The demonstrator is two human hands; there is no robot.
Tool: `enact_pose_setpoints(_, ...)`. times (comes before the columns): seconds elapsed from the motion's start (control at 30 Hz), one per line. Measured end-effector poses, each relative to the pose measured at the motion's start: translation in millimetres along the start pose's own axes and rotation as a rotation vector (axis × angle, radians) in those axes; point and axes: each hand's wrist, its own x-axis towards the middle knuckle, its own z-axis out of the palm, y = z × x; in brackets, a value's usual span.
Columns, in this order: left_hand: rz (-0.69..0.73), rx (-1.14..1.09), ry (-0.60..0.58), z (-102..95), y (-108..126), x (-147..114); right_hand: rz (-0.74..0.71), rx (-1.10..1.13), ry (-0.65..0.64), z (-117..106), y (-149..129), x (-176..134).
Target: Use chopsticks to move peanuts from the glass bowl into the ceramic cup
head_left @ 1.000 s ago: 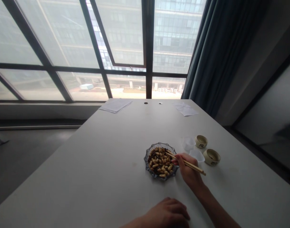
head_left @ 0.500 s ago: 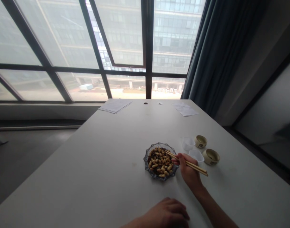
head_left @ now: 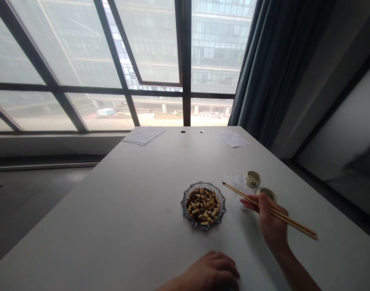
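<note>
My right hand (head_left: 272, 220) is closed around a pair of wooden chopsticks (head_left: 294, 223), held over the table right of the peanuts. Their dark tips lie close together, left of a clear plastic cup; I cannot make out anything between them. Peanuts (head_left: 203, 206), several of them shelled-looking and some dark bits among them, fill a scalloped glass bowl (head_left: 185, 212). Below that bowl, my left hand (head_left: 213, 270) rests on the table with its fingers curled together and its palm hidden. Two clear plastic cups (head_left: 237, 180) stand beside the right hand, one mostly covered by it.
Behind my right hand are two small beige ceramic bowls (head_left: 253, 178), the nearer one partly hidden. Papers (head_left: 144, 136) lie at the far left of the white table (head_left: 112, 218), and more sheets (head_left: 233, 138) at the far right. A window and a dark curtain (head_left: 263, 72) stand beyond.
My right hand has carried the chopsticks up from the peanuts and to the right, towards the plastic cups. The left hand stays where it was. The view has shifted slightly.
</note>
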Motion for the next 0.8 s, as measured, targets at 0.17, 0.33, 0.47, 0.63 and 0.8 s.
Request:
enact_pose_setpoints(0.17,-0.015,0.011,-0.015,-4.8,6,-1,-0.060,-0.036,0.234,-68,-5,11)
enact_pose_setpoints(0.33,-0.017,-0.004,0.002,-3.7,2,-2,-0.102,-0.032,0.362,-111,16,16)
enact_pose_setpoints(0.47,0.003,-0.016,0.015,-2.7,0,-2,-0.008,-0.053,0.340,-119,37,15)
enact_pose_setpoints(0.63,-0.009,-0.003,0.010,-3.7,1,-1,0.035,-0.083,0.317,-121,49,15)
enact_pose_setpoints(0.8,-0.012,-0.007,0.004,-4.2,2,-1,-0.032,-0.077,0.318,-122,47,13)
